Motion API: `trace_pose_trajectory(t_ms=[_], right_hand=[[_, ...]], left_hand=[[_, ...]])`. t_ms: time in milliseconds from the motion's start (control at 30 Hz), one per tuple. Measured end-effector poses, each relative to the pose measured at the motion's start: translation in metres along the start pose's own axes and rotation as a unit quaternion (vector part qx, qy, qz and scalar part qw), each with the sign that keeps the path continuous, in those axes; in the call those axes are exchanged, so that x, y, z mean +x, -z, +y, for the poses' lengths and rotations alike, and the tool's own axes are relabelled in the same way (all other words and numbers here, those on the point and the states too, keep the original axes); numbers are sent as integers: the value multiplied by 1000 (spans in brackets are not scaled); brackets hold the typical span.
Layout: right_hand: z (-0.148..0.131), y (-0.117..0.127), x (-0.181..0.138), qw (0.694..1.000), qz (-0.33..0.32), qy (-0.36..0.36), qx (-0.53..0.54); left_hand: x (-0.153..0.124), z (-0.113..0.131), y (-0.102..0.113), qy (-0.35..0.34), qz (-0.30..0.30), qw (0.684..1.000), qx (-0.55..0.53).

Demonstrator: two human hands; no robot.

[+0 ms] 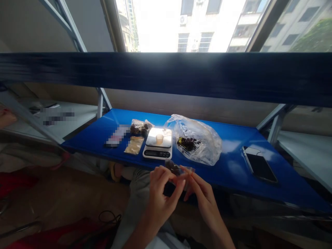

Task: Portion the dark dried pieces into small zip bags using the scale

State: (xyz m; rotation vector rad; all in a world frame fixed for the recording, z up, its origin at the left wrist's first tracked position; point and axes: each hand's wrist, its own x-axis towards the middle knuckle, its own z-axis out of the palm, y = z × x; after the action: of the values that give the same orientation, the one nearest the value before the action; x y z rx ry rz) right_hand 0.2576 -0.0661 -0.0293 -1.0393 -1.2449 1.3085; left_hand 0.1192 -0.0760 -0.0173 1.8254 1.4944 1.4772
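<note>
My left hand [164,188] and my right hand [201,190] meet at the front edge of the blue table, both closed on a small clear plastic bag [183,170]. Dark contents bulge at the bag's far left end. Just beyond my hands stands a white digital kitchen scale [149,143] with a lit display. On its platform sits a small translucent cup [159,139]. Right of the scale, a large clear plastic bag [207,141] lies spread out, with small dark pieces [189,143] and something yellow in it.
Filled small bags [137,127] and a flat zip bag [134,145] lie left of the scale, beside a blurred-out item [118,135]. A smartphone [260,164] rests at the right. A blue crossbar [166,74] spans above the table. Another person's hand [6,117] shows at far left.
</note>
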Motion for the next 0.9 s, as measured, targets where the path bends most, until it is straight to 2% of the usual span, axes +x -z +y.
trace_pose_trajectory(t_ms=[100,233,367,467,667,900], right_hand=[[-3,-5,-1,998,-34,38,-33],[4,-9,1,991,-33,89,-93],[12,-13,-2,989,-12,104,-108],[13,-18,-5,991,2,83,-105],[15,-28,-6,998,-50,8,-36],[26,-26,2,997,-6,-61,42]], left_hand=[[0,3,1,9,-69,997,-30],[-6,-7,1,47,-62,995,-63],[-11,-15,4,70,-62,993,-77],[-12,-18,8,101,-79,987,-94],[-11,-27,13,133,-71,983,-101],[-8,-28,10,141,-95,980,-98]])
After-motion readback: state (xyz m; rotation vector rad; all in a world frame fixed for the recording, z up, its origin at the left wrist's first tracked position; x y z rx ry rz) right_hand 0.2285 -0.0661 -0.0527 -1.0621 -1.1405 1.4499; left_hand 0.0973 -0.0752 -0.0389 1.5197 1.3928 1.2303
